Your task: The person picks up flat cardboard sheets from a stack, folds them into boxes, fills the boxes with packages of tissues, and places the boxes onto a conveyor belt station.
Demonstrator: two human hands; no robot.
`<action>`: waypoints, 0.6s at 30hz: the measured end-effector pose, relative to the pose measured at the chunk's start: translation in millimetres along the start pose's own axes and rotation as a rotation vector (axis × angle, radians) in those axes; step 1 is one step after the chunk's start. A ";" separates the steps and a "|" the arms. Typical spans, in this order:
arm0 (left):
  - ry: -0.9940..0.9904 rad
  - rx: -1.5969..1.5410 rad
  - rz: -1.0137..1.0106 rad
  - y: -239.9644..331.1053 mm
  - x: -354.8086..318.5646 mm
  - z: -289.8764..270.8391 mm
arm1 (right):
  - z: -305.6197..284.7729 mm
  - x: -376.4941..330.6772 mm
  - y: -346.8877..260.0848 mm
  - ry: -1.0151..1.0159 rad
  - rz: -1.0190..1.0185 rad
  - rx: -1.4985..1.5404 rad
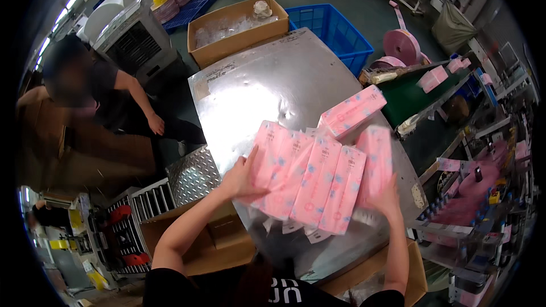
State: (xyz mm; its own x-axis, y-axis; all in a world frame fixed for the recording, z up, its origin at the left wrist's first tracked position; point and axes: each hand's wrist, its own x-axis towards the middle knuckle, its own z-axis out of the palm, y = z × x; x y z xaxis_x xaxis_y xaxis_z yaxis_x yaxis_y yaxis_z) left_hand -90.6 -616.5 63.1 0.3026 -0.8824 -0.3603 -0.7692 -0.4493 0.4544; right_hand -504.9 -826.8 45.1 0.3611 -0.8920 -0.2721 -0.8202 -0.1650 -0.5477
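Several pink soft-pack tissue packs [307, 176], printed with pale blue flowers, stand side by side in a row on the metal table. My left hand [242, 179] grips the row's left end, fingers along its side and thumb across the lower front. At the other end, my right hand [384, 198] is closed around the lower part of a single tissue pack [375, 156], blurred and slightly apart from the row. Behind them lies another pink pack [352, 111], tilted, near the table's right edge. White paper slips [315, 234] stick out under the row.
A green conveyor belt [409, 94] carrying pink packs meets the metal table [256, 88] at right. Beyond the table's far edge are a cardboard box [236, 34] of clear plastic and a blue crate [335, 31]. Open cartons [227, 239] stand nearby; a co-worker [108, 79] is at left.
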 end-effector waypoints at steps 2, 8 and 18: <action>-0.009 -0.037 0.028 -2.2 -13.9 8.5 | -19.6 -13.7 25.8 -0.257 -0.252 0.096; -0.491 -1.125 -0.252 -85.4 11.0 63.3 | 38.0 13.7 95.9 -0.604 0.509 1.372; -0.801 -1.226 -0.225 -112.4 -127.8 73.7 | 66.8 -67.9 106.6 -0.536 0.501 1.208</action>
State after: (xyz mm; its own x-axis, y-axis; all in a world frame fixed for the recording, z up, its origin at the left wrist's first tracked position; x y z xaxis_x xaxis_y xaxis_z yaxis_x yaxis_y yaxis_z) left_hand -84.3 -443.0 -2.0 -0.3492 -0.6528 -0.6722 0.3174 -0.7574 0.5707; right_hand -587.2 -755.7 -47.7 0.4958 -0.4368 -0.7506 -0.1286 0.8179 -0.5609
